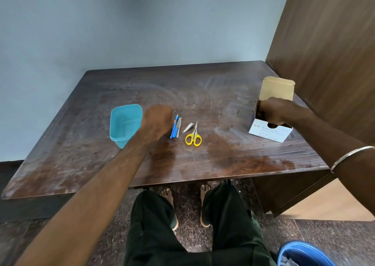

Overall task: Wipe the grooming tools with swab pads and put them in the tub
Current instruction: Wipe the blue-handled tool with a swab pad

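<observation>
— So, nearest on the table (203,162)?
— Yellow scissors (193,137), nail clipper (187,127) and blue tools (174,128) in a row, left hand (157,121) beside them; I cannot tell its finger pose.
— Farther?
— The teal tub (124,123) sits left. The right hand (274,111) reaches into the open swab box (272,132), fingers hidden.

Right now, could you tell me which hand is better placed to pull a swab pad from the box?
The right hand: its fingers are already inside the open alcohol swab box. The left hand hovers by the blue tool, far across the table.
</observation>
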A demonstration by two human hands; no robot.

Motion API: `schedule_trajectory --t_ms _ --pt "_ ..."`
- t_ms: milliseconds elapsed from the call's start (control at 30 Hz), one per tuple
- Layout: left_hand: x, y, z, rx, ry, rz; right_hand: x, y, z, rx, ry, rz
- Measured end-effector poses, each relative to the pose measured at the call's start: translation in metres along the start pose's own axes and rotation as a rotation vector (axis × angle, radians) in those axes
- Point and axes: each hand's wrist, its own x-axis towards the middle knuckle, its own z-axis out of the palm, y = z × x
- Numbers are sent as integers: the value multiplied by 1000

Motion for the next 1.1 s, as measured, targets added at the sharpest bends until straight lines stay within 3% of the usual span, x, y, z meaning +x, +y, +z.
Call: schedule_trajectory --t_ms 267,767,1100 --pt "4 5 3 -70 -32 -66 -8 -2 -3 -81 15 -17" --pt "3 13 7 -107 -6 -133 -26 1 -25 41 69 -50" --pt "4 12 8 -213 54 -175 -39 2 -59 226 343 -112"
